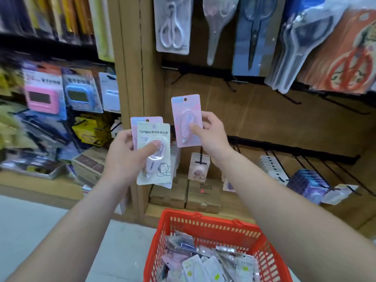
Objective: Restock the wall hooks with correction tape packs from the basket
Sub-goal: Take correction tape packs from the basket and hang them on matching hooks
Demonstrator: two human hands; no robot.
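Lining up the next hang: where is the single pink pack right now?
Head view, just right of centre: the right hand pinches the pink pack, beside the packs in the left hand, below the hanging scissors.
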